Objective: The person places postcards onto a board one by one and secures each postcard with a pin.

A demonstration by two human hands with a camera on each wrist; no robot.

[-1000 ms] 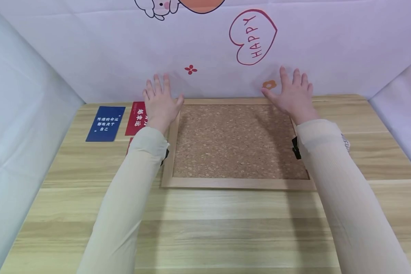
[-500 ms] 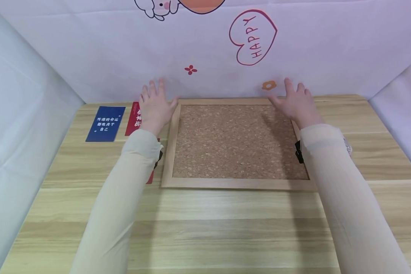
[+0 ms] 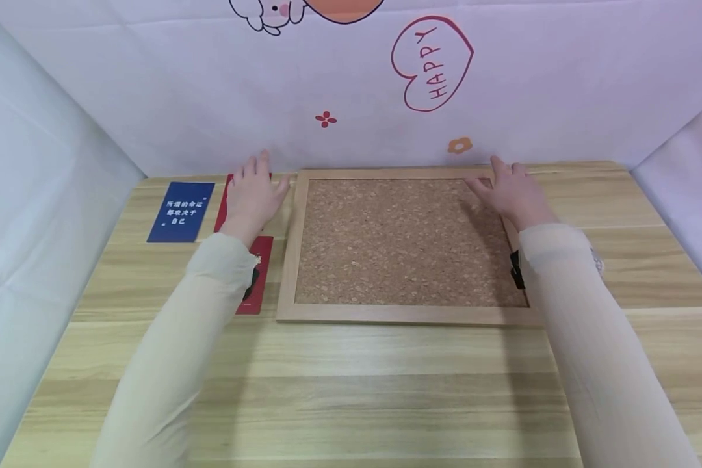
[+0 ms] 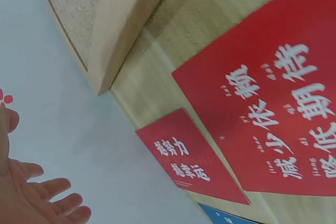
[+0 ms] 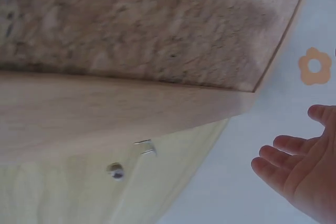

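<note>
A cork board (image 3: 403, 240) in a pale wooden frame lies flat at the middle of the wooden table (image 3: 386, 390). My left hand (image 3: 251, 194) hovers open just left of the board's far left corner, over a red card (image 3: 229, 195) that it partly hides. My right hand (image 3: 511, 190) is open over the board's far right corner, fingers spread and holding nothing. In the left wrist view the left hand (image 4: 31, 198) shows straight fingers above the board's frame corner (image 4: 126, 19). The right wrist view has the right hand (image 5: 299, 177) apart from the frame (image 5: 105, 114).
A blue card (image 3: 180, 211) lies at the far left, and a second red card (image 3: 257, 279) sits beside the board's left edge. Small metal pins (image 5: 115, 170) lie on the table by the board's right side. White printed cloth walls close in the back and both sides.
Both hands dropped from the backdrop and drew back toward me. The left hand slid left off the board's corner, uncovering the nearer red card.
</note>
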